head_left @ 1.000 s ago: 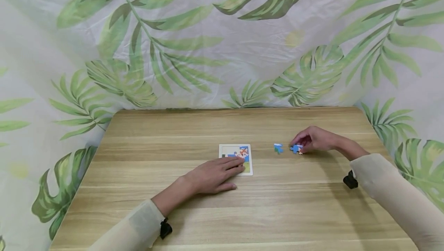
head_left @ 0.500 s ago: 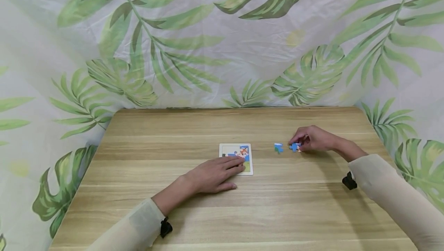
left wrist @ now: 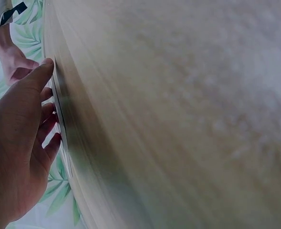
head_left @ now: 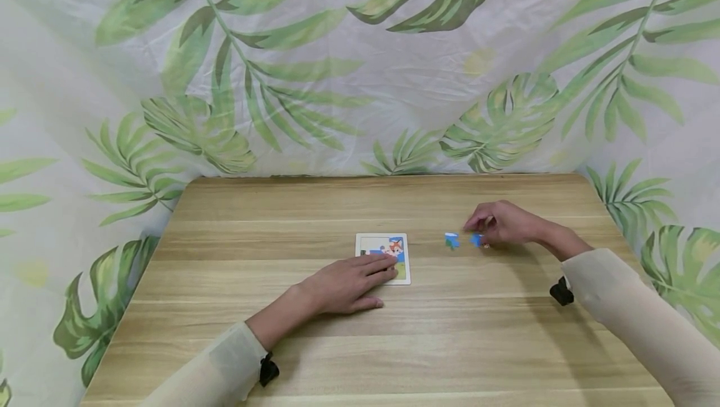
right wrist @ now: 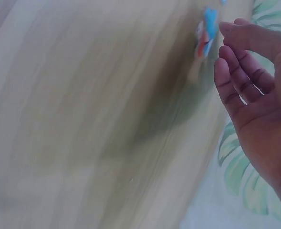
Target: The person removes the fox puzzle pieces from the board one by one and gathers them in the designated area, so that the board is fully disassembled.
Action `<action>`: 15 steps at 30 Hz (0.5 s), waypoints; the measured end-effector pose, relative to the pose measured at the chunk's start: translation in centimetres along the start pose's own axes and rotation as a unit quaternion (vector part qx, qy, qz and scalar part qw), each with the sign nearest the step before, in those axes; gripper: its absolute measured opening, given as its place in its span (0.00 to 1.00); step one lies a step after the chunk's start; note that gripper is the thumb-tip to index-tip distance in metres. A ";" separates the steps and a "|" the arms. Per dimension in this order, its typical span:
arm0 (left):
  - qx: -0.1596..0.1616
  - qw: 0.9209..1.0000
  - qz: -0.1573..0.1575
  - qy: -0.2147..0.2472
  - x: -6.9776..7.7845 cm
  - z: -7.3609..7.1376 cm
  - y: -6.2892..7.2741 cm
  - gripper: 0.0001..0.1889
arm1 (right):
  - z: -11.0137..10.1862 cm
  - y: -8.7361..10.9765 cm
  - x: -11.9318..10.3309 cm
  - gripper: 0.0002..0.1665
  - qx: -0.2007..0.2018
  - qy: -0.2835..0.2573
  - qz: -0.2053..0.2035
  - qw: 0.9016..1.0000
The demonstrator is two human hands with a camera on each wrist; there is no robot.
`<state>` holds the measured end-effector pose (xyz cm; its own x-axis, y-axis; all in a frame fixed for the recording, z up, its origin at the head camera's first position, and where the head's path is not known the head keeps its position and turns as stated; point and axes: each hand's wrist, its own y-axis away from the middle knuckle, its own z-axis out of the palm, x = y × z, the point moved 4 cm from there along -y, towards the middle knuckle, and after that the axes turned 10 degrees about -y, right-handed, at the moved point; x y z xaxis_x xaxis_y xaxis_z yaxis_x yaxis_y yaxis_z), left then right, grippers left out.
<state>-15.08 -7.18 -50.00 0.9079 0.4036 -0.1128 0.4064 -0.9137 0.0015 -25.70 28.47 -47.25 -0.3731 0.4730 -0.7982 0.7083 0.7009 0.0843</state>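
Note:
My left hand [head_left: 349, 282] lies palm down over a small square puzzle board [head_left: 371, 243], its straight fingers resting on the lower part and hiding it. A fox picture shows in the upper right of the board, and the upper left is bare cream. To the right, my right hand [head_left: 503, 222] hovers with loosely bent fingers over a blue puzzle piece [head_left: 476, 240], partly covering it. The right wrist view shows this piece [right wrist: 207, 31] on the table, apart from the fingertips, with nothing between thumb and fingers. Between board and right hand lies another puzzle piece [head_left: 451, 240], blue, white and green.
Both hands work over a wood-grain table [head_left: 315, 207]. Its far edge meets a leaf-patterned cloth [head_left: 315, 100] that hangs behind and along the sides. A black wrist device [head_left: 269, 369] sits at the left cuff, and a black device [head_left: 561, 292] at the right.
My right hand has shifted slightly left and up, its fingertips moving off the blue piece, which sits a little further left than before. My left hand has stayed put on the board.

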 end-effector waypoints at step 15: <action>-0.025 1.000 -0.005 0.009 0.0 0.2 0.0 0.36 | 2.9 -5.1 -4.1 0.18 -0.035 -0.008 -0.049 0.998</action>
<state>-15.13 -7.17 -50.21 0.9050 0.4147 -0.0947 0.4204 -0.9060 0.0500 -26.05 21.47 -46.13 -0.4290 0.3923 -0.8137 0.6255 0.7788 0.0458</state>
